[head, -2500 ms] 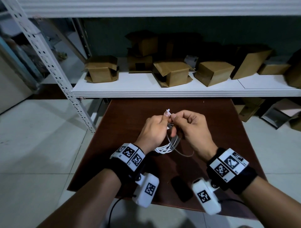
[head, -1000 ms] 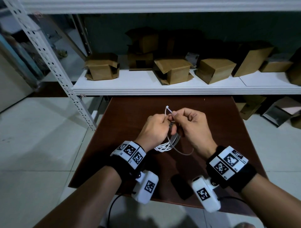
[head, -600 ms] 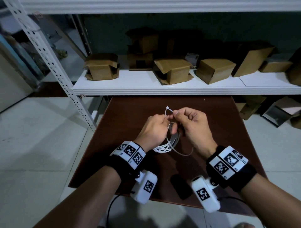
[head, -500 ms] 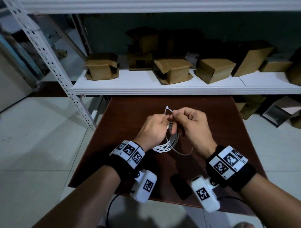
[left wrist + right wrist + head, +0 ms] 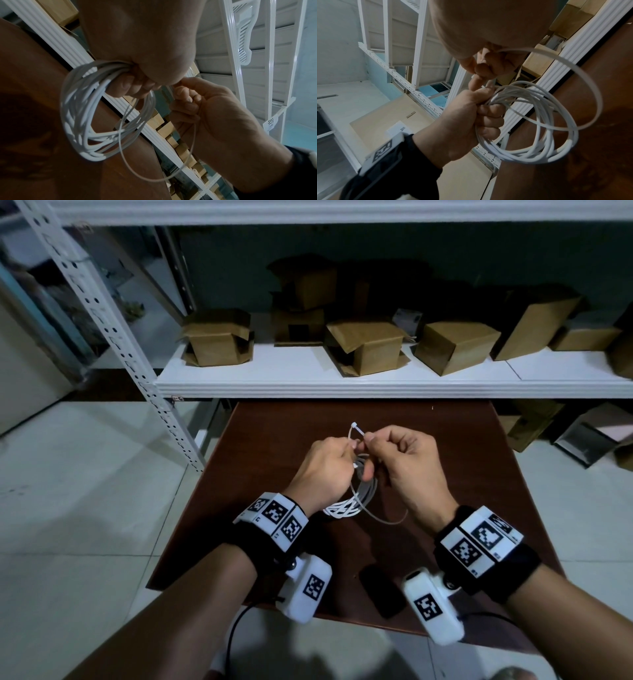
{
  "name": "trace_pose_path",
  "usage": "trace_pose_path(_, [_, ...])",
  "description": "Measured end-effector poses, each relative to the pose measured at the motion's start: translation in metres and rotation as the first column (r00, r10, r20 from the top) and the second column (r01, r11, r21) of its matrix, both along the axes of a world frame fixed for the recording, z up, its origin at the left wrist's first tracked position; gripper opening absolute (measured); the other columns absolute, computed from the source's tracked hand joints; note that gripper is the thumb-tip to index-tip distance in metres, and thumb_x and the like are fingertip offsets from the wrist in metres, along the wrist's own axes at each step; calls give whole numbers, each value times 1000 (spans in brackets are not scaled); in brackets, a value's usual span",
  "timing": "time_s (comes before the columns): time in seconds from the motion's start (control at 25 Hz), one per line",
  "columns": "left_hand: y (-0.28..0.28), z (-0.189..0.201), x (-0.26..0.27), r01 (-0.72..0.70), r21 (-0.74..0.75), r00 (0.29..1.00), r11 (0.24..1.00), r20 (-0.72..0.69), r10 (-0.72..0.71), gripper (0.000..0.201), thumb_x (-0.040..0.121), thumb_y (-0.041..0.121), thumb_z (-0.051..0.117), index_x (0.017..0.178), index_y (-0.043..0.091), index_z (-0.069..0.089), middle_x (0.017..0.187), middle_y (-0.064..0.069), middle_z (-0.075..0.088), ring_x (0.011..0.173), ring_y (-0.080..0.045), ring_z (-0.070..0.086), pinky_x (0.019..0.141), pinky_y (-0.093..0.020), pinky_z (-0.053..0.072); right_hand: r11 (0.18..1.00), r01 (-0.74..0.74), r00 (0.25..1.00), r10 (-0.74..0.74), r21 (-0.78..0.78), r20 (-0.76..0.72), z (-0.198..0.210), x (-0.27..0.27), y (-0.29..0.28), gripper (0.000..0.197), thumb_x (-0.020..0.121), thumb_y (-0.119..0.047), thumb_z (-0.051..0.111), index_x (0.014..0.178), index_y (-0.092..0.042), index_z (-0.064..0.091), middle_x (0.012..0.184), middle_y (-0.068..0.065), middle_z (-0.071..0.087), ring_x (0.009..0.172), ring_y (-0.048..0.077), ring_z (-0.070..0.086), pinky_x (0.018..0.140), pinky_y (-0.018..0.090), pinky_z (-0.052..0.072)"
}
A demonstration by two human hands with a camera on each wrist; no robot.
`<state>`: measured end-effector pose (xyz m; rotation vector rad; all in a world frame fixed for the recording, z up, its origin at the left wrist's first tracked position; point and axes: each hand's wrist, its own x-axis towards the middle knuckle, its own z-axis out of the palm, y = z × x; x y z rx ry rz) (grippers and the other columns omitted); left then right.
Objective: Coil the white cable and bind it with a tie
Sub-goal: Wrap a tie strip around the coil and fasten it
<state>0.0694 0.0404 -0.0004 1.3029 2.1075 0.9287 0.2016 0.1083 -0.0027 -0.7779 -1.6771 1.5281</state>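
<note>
Head view shows the white cable (image 5: 347, 503) wound into a loose bundle of several round loops, thin and matte, hanging below the two hands above the dark brown counter (image 5: 267, 440). The left hand (image 5: 323, 470) is clenched around the top of the coil, its fingers curled over the gathered strands; in the left wrist view the loops (image 5: 96, 119) drop from those fingers and fan out slightly at the bottom. A thin white tie (image 5: 354, 430) rises in a small arch between the hands, its little square head at the top. The right hand (image 5: 407, 463) pinches the tie between thumb and forefinger, just beside the left hand's knuckles. In the right wrist view the tie (image 5: 583, 83) is a flat, narrow strip sweeping in one wide loop around the outside of the coil (image 5: 536, 135). Cardboard boxes (image 5: 370, 347) sit on the white shelf (image 5: 342, 386) behind the counter.
</note>
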Motion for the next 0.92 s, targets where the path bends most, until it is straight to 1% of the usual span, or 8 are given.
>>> trace_pose_path(0.16, [-1, 0, 0, 5, -26, 1000, 1000, -7, -5, 35, 108, 28, 43, 84, 23, 67, 77, -1, 62, 68, -21, 55, 58, -32, 36, 1000, 4, 999, -3, -8, 37, 1, 0, 1, 23, 102, -15, 63, 84, -2, 72, 60, 24, 66, 44, 18, 43, 44, 24, 33])
trace_pose_path(0.24, [-2, 1, 0, 13, -29, 1000, 999, -18, -14, 40, 109, 29, 43, 74, 24, 63, 75, 0, 62, 70, -22, 57, 60, -33, 37, 1000, -7, 999, 8, -29, 33, 1, -1, 1, 15, 102, -8, 61, 94, 1, 70, 61, 24, 66, 44, 18, 45, 45, 22, 36])
trace_pose_path(0.32, [-3, 1, 1, 33, -22, 999, 999, -12, -33, 47, 108, 30, 41, 65, 24, 62, 74, 0, 68, 73, -21, 63, 65, -34, 44, 997, -48, 999, 48, -59, -2, 2, -1, 1, 9, 102, -4, 58, 109, -1, 65, 63, 25, 66, 45, 19, 46, 48, 23, 39])
trace_pose_path(0.4, [-1, -2, 1, 60, -23, 998, 998, 6, -60, 47, 104, 33, 37, 66, 29, 64, 79, 3, 76, 79, -18, 69, 77, -37, 55, 994, -92, 996, 90, -64, -24, 3, -1, 2, 17, 103, -3, 57, 118, -6, 63, 64, 26, 66, 44, 19, 45, 50, 24, 40])
trace_pose_path(0.56, [0, -4, 2, 80, -33, 997, 996, 22, -79, 44, 96, 38, 32, 70, 34, 67, 85, 4, 78, 84, -18, 72, 86, -44, 57, 988, -115, 992, 109, -99, -62, 8, -1, 3, 18, 103, 2, 53, 117, 2, 63, 61, 26, 63, 39, 16, 44, 47, 22, 39])
trace_pose_path(0.64, [0, -4, 2, 93, -21, 995, 995, 26, -92, 45, 97, 34, 34, 71, 35, 70, 84, 7, 78, 84, -15, 72, 87, -41, 57, 985, -124, 991, 116, -119, -73, 10, -1, 3, 19, 103, 3, 51, 118, 5, 63, 60, 24, 63, 38, 15, 43, 47, 21, 39])
trace_pose_path(0.8, [-4, -1, 4, 120, -7, 993, 993, 14, -120, 56, 103, 22, 41, 64, 49, 70, 76, 21, 75, 80, -3, 70, 79, -24, 53, 976, -148, 986, 133, -160, -98, 11, -2, 2, 21, 103, 6, 48, 120, 12, 61, 61, 24, 63, 40, 15, 42, 49, 20, 40])
trace_pose_path(0.92, [-3, -4, 4, 144, 23, 989, 989, 28, -145, 52, 102, 16, 43, 64, 39, 70, 73, 31, 71, 80, 6, 68, 77, -14, 48, 974, -148, 985, 128, -173, -117, 9, -2, 2, 21, 104, 5, 49, 118, 17, 58, 61, 23, 63, 42, 14, 40, 50, 20, 39])
